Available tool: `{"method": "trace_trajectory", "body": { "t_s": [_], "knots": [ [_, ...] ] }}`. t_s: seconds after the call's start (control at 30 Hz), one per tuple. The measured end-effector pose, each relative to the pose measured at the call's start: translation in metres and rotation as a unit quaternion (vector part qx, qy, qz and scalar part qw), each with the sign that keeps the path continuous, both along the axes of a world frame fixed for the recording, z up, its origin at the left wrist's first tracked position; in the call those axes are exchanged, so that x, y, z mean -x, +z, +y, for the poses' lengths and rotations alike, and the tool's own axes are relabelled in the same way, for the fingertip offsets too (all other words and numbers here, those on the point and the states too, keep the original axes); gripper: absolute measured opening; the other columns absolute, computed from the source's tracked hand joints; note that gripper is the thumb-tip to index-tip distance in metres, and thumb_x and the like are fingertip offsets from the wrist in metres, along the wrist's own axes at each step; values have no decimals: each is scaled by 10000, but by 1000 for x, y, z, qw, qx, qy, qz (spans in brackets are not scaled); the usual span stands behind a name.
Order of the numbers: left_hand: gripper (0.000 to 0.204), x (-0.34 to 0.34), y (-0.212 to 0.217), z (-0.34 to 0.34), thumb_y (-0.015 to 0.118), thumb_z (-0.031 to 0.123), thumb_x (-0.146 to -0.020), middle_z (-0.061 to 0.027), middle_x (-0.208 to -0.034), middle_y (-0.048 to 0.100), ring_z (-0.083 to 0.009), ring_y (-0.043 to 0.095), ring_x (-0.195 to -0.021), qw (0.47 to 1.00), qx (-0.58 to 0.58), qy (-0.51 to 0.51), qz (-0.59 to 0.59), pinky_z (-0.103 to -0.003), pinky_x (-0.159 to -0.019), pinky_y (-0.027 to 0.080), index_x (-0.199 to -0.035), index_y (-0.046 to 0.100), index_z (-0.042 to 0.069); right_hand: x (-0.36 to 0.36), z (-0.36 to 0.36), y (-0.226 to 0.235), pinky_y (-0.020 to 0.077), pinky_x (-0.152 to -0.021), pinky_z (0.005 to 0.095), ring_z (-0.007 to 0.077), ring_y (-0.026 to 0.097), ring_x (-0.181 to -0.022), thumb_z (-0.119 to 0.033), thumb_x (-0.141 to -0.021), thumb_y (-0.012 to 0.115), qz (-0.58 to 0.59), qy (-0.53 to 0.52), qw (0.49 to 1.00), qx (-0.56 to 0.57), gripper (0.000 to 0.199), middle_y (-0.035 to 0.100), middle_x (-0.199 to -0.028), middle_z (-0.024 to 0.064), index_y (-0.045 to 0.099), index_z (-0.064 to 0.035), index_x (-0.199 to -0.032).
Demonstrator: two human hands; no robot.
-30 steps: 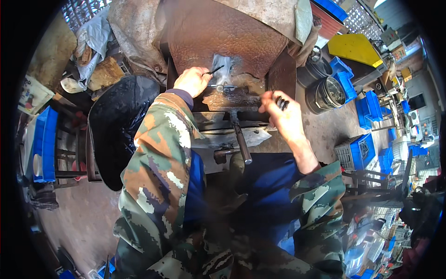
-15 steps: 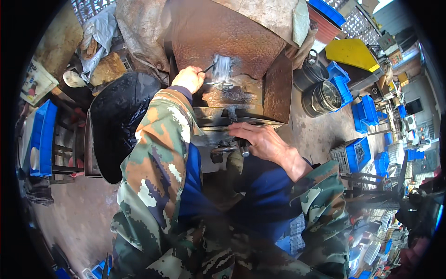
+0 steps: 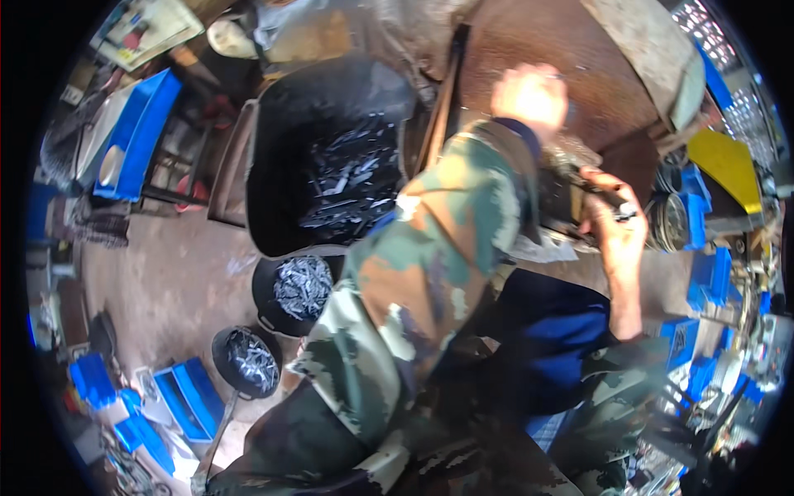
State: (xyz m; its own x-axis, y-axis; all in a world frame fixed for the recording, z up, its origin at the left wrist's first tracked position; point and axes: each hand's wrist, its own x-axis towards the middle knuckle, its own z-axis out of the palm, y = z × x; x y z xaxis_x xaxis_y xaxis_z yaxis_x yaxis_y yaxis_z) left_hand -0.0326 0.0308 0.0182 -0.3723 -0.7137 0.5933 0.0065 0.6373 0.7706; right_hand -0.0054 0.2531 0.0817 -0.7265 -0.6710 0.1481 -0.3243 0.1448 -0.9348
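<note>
My left hand is over the rusty brown metal housing, bleached by glare and smeared by motion. Its fingers do not show clearly, nor whether anything is in them. Closer to me, my right hand has its fingers curled round a dark cylindrical handle with a shiny end, at the near side of the housing. To the left of my arm stands a big black tub, holding many dark, narrow metal pieces.
Below the tub sit a black bucket of grey strips and a long-handled pan with similar strips. A blue tray rests on a rack at left. Blue crates lie lower left. A yellow panel and dark buckets stand right.
The view has swung left, bringing the bucket and pan into sight. The thin dark piece seen in my left hand no longer shows. My right hand now wraps round the handle it lay on.
</note>
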Motion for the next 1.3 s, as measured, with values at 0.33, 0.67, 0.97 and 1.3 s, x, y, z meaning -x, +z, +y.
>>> {"method": "trace_trajectory", "body": {
  "t_s": [0.33,0.67,0.97,1.3],
  "knots": [
    [203,-34,51,36,542,215,-897,-232,-751,653,-462,640,-777,968,-187,-169,-9,-551,-692,499,-864,646,44,66,-74,7,407,-424,246,56,411,-436,-190,-905,743,34,-141,988,46,232,521,-609,-22,660,-32,-1054],
    [148,-3,40,56,570,161,-838,-207,-676,632,-426,618,-684,979,-150,-122,70,-550,-647,483,-785,616,31,144,-108,9,297,-456,241,46,396,-484,-150,-914,725,46,-224,972,57,115,504,-590,-60,665,-68,-861],
    [154,-2,28,50,563,152,-816,-240,-676,605,-456,597,-698,975,-144,-122,116,-558,-660,473,-734,589,25,131,-114,13,298,-468,216,21,398,-513,-160,-936,702,66,-199,977,42,215,593,-665,-45,698,-20,-1100],
    [177,-3,16,42,558,160,-805,-262,-691,612,-474,607,-716,977,-160,-118,74,-563,-683,487,-721,597,9,146,-120,-7,331,-482,205,14,423,-532,-182,-960,670,84,-180,980,30,236,720,-856,1,691,-21,-1130]
  ]
}}
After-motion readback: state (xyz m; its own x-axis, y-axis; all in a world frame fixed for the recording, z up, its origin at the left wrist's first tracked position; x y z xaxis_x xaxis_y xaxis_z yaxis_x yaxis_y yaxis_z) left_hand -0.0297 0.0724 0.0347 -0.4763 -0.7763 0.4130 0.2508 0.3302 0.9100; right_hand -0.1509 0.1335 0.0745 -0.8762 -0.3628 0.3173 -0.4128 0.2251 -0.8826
